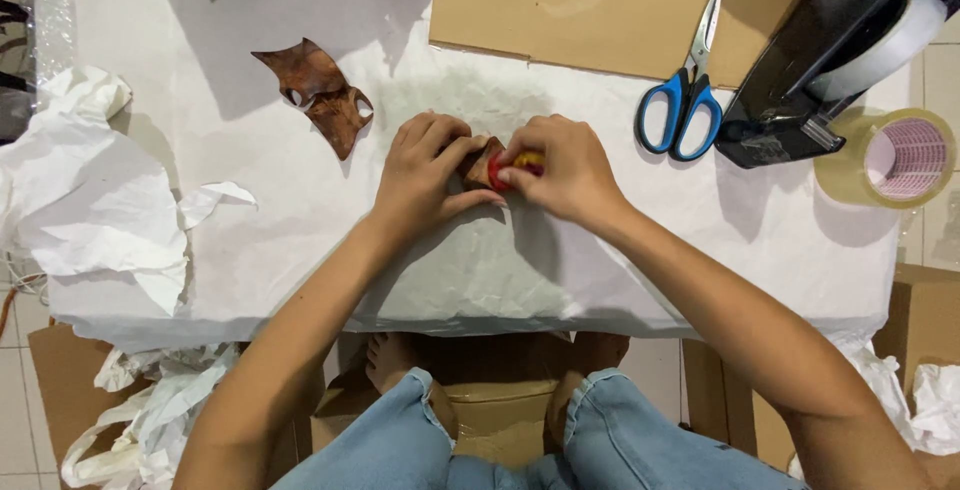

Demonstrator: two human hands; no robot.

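Note:
My left hand [425, 175] and my right hand [560, 170] meet at the middle of a white paper-covered table [600, 250]. Between the fingertips of both hands sits a small object [495, 162] with brown, red and yellow parts, mostly hidden by my fingers. Both hands pinch it from opposite sides. A loose brown cut-out piece [322, 95] lies flat on the paper to the upper left of my left hand.
Blue-handled scissors [685, 90] lie to the upper right, partly on a cardboard sheet [600, 5]. A black tape dispenser [830, 60] and a roll of clear tape [895, 157] are at the right edge. Crumpled white paper [90, 200] lies at the left.

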